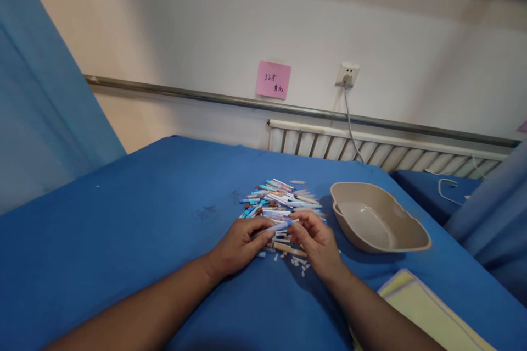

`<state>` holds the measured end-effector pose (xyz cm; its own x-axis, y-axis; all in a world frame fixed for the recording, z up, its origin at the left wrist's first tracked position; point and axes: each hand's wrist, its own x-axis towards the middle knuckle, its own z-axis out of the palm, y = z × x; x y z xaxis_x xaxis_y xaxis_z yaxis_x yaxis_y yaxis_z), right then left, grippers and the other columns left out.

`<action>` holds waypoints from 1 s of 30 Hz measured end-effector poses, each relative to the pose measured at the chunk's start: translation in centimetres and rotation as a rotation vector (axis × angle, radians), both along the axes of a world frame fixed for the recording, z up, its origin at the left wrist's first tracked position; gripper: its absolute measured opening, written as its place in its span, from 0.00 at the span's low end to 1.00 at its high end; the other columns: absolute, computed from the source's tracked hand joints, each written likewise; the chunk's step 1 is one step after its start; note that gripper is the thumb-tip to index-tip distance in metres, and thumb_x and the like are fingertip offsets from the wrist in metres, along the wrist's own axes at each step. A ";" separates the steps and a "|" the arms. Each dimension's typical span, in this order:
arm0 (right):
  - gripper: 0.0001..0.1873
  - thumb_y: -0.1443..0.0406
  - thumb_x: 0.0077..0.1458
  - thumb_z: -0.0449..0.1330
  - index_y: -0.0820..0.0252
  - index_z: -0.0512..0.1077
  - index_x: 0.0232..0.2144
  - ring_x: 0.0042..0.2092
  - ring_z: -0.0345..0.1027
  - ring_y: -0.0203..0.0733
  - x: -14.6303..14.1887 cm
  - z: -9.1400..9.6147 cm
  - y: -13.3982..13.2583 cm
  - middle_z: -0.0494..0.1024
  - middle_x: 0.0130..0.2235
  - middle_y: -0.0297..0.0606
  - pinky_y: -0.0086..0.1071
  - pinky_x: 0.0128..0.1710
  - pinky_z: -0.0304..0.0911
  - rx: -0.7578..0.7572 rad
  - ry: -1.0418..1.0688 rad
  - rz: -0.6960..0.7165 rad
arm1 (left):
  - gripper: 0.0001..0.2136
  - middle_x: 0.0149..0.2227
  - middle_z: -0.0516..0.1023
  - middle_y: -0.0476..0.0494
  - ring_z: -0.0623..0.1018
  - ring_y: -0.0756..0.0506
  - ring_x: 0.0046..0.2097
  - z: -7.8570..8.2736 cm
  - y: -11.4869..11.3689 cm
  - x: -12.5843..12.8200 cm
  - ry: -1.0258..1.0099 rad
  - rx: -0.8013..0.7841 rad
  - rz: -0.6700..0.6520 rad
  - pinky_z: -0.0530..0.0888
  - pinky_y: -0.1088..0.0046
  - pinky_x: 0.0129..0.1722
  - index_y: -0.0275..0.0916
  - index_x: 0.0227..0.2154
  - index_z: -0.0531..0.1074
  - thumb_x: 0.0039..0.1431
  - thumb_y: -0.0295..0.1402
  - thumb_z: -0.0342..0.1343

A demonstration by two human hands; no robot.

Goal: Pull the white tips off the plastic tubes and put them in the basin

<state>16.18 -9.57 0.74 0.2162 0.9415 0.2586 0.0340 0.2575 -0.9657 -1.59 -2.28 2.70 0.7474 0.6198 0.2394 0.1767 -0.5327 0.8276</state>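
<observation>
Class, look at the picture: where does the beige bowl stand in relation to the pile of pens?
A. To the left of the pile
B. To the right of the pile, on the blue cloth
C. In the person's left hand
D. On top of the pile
B: the bowl sits on the blue cloth, right of the pens, held by neither hand.

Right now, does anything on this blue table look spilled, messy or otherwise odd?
Yes: small white bits lie scattered loose on the blue cloth beside the right hand, outside the pen pile. Darker smudges mark the cloth left of the pile.
</observation>
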 end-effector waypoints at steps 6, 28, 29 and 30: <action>0.14 0.56 0.57 0.53 0.59 0.69 0.39 0.29 0.66 0.36 0.7 -0.4 0.2 0.73 0.29 0.34 0.29 0.31 0.61 -0.007 -0.103 -0.072 | 0.13 0.25 0.71 0.50 0.69 0.52 0.24 -0.6 1.3 0.0 -0.182 -0.204 0.231 0.67 0.80 0.23 0.36 0.33 0.73 0.56 0.41 0.52; 0.04 0.68 0.50 0.57 0.59 0.71 0.31 0.38 0.69 0.46 -8.6 -0.1 4.0 0.75 0.36 0.43 0.35 0.37 0.59 -0.096 -1.002 -0.016 | 0.14 0.25 0.73 0.50 0.69 0.52 0.23 -1.1 3.4 -0.8 -0.362 -0.220 0.483 0.66 0.79 0.23 0.34 0.33 0.71 0.52 0.42 0.55; 0.03 0.68 0.50 0.57 0.59 0.71 0.30 0.37 0.68 0.45 -8.3 -0.1 3.8 0.75 0.35 0.42 0.35 0.36 0.60 -0.073 -0.911 -0.045 | 0.14 0.25 0.72 0.51 0.69 0.52 0.23 -1.1 3.3 -0.8 -0.367 -0.229 0.479 0.67 0.79 0.23 0.34 0.34 0.71 0.52 0.42 0.55; 0.02 0.67 0.50 0.57 0.58 0.70 0.28 0.37 0.68 0.44 -7.9 -0.1 3.6 0.75 0.33 0.41 0.35 0.36 0.61 -0.056 -0.782 -0.071 | 0.14 0.25 0.72 0.51 0.69 0.52 0.23 -1.1 3.2 -0.8 -0.371 -0.236 0.466 0.67 0.79 0.24 0.34 0.34 0.71 0.53 0.42 0.55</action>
<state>8.30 -5.94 0.59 0.0515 0.9484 0.3129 0.7236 0.1805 -0.6662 -2.40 0.89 1.65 0.2807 0.9273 0.2475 0.0247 -0.2647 0.9640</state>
